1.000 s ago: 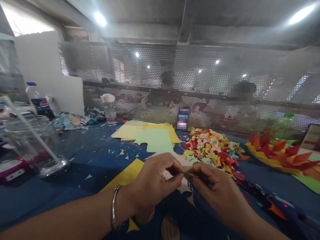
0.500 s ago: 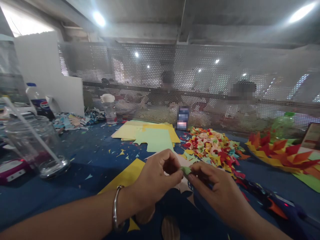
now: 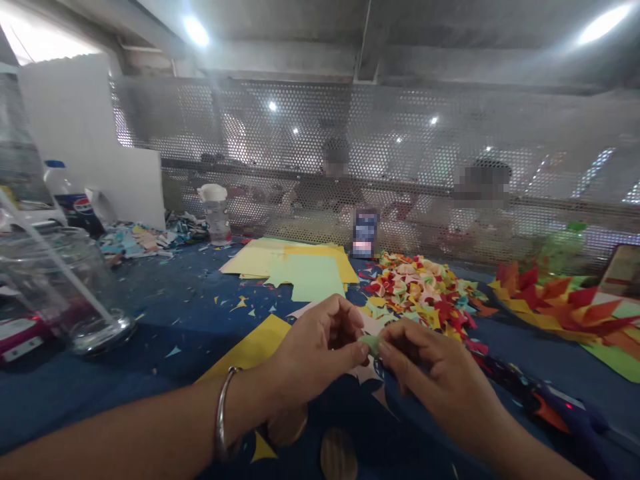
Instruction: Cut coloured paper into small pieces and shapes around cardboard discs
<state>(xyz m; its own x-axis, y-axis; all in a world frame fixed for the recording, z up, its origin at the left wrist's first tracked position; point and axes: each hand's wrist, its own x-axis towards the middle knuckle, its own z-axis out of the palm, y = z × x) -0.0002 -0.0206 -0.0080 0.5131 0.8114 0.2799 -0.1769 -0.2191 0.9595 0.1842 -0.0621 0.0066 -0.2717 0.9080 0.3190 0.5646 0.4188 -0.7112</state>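
Observation:
My left hand (image 3: 313, 350) and my right hand (image 3: 433, 377) meet low in the middle of the view, above a blue table (image 3: 165, 313). Both pinch one small folded piece of pale green paper (image 3: 371, 343) between thumb and fingertips. A metal bangle (image 3: 220, 417) sits on my left wrist. Just beyond my fingers lies a heap of small folded paper pieces (image 3: 420, 290) in red, yellow, green and pink. A yellow sheet (image 3: 255, 347) lies under my left hand.
Yellow and green paper sheets (image 3: 295, 267) lie stacked further back. A glass jar (image 3: 65, 293) with a stick stands at left, a bottle (image 3: 216, 213) behind. Larger red and orange folded shapes (image 3: 565, 303) sit at right. A glue gun (image 3: 545, 400) lies near my right arm. People sit behind a perforated screen (image 3: 350, 167).
My hands have stayed together on the green piece, shifting it slightly between the fingers. The view has tilted a little downward.

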